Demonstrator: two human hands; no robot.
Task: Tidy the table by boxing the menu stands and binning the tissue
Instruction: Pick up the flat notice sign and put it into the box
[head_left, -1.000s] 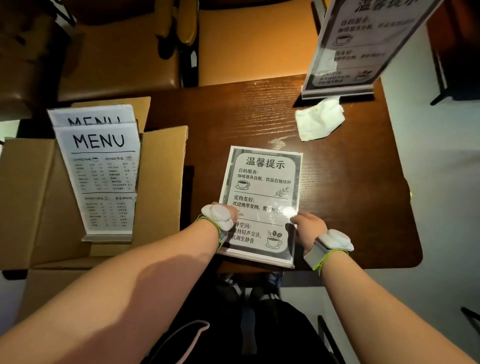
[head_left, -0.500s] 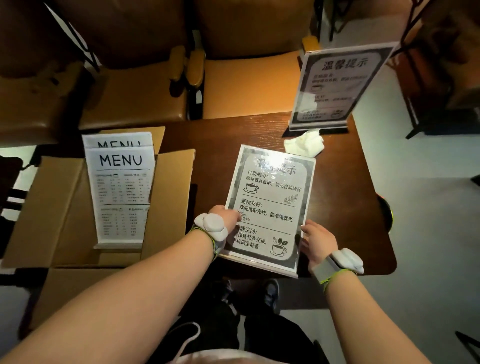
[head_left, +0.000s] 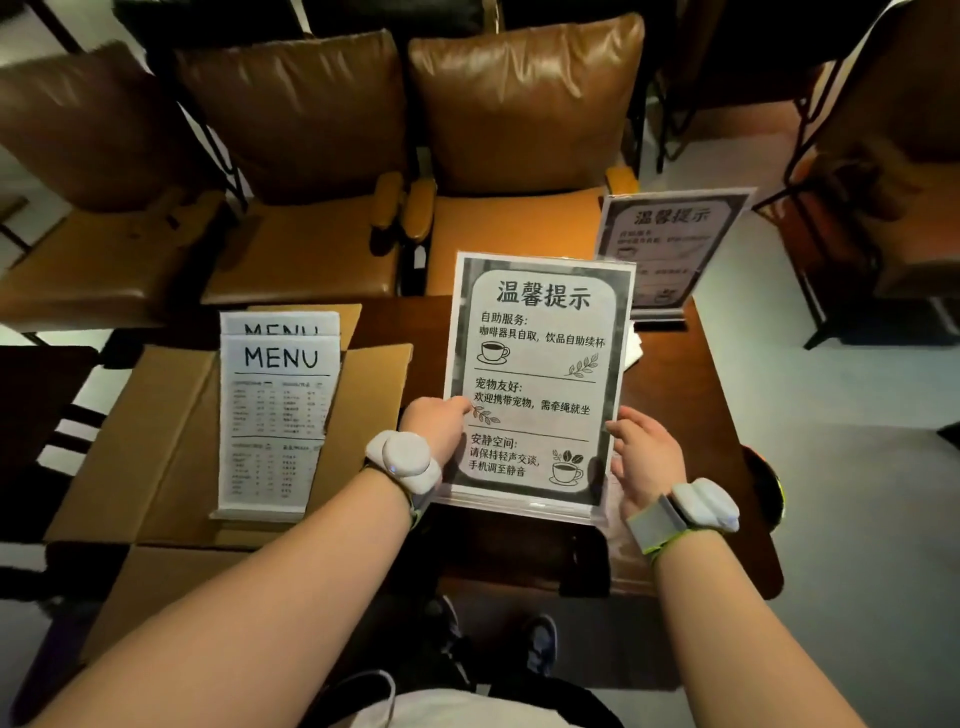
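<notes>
The notice stand (head_left: 537, 384) is held upright between the left hand (head_left: 434, 428) and right hand (head_left: 647, 460), each clamped on a lower side edge (presumably to carry it level), with the box (head_left: 166, 415) left of the left hand.

Stand (head_left: 540, 364) between fingers: grey card, dark mottled border, black text, black cup and leaf drawings. Far stand (head_left: 670, 244) beyond right fingers: same grey and dark pattern. Menu stands (head_left: 278, 415) left of left fingers: white, black lettering. Box (head_left: 161, 441): plain tan. Table (head_left: 675, 405): dark brown woodgrain. Wristbands (head_left: 408, 460): pale grey, green strap edge. Chairs (head_left: 519, 104): glossy brown backs, tan seats.
</notes>
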